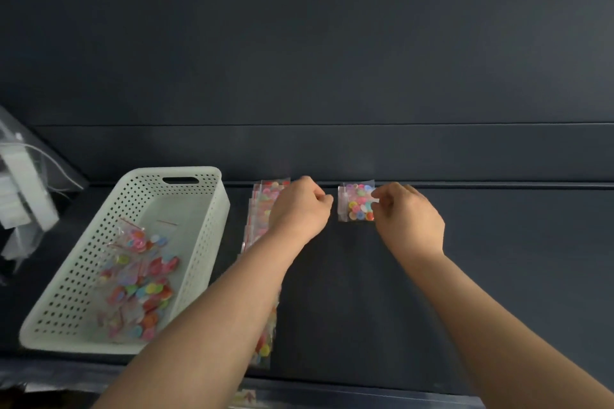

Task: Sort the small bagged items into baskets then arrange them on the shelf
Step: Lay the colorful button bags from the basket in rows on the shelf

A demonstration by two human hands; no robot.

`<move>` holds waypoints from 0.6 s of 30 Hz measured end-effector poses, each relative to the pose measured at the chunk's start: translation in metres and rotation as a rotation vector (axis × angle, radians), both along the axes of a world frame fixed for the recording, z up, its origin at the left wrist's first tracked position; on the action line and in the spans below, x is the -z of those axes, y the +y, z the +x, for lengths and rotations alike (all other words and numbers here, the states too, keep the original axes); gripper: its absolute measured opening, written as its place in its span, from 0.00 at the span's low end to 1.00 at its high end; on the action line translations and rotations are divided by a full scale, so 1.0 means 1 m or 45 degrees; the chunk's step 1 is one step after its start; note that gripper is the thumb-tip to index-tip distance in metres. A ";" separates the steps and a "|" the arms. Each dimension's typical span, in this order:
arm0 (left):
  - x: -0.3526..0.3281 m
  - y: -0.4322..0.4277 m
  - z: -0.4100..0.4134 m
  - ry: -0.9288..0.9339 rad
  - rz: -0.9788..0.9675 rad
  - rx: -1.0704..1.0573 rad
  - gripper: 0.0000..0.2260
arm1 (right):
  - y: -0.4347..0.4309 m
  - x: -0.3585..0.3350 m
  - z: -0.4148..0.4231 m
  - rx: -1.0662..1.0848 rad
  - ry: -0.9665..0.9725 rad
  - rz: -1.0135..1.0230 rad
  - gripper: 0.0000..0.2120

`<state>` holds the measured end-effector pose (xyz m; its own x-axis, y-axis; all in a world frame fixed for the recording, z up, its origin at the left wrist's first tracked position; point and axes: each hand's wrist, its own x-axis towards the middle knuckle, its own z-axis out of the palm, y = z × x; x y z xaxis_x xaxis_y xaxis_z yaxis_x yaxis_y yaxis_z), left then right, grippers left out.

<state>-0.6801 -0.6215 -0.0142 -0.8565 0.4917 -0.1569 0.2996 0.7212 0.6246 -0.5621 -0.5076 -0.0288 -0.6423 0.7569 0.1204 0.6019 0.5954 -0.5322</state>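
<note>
**A:** On the dark matte shelf (498,276), back edge: small clear plastic bag of mixed-colour round buttons (356,203), lying flat, just short of the dark back wall (299,43). Status on hands?

**B:** Right hand (410,219) is at that bag's right edge. Grip closed on it, thumb and fingertips pinching the plastic. Bag looks flat on the shelf, not lifted, as far as I can tell.

**A:** Left?

**B:** Left hand (299,209) curled into a loose fist, fingers together. Can't tell if anything is in it. It sits over the far end of a row of clear button bags (264,209) that overlap each other, running from the back edge toward the front of the shelf. Left forearm covers the middle of the row.

**A:** Gap between row and single bag?

**B:** Apart, not touching. Left hand's knuckles are between them.

**A:** Basket?

**B:** White perforated plastic basket (206,236) with a slot handle, left of the row, angled. Loose pile of the same button bags (139,282) inside, mostly toward the near end.

**A:** Anything else?

**B:** Blurred clear plastic packaging (23,189) at far left. Can't make out the contents.
</note>
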 end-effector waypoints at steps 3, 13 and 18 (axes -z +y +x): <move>-0.026 -0.029 -0.003 0.212 -0.102 0.055 0.04 | -0.017 -0.006 -0.008 -0.190 -0.120 0.272 0.08; -0.038 -0.186 -0.026 0.594 -0.375 -0.223 0.05 | -0.118 -0.010 -0.052 -0.602 -0.138 0.575 0.05; -0.025 -0.252 -0.049 0.494 -0.538 -0.334 0.08 | -0.160 -0.018 -0.076 -0.747 -0.008 0.498 0.09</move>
<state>-0.7293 -0.8733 0.0105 -0.9738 0.2206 0.0548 0.2265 0.9622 0.1509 -0.6382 -0.6679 -0.0106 -0.9328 0.1870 0.3080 0.1248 0.9696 -0.2105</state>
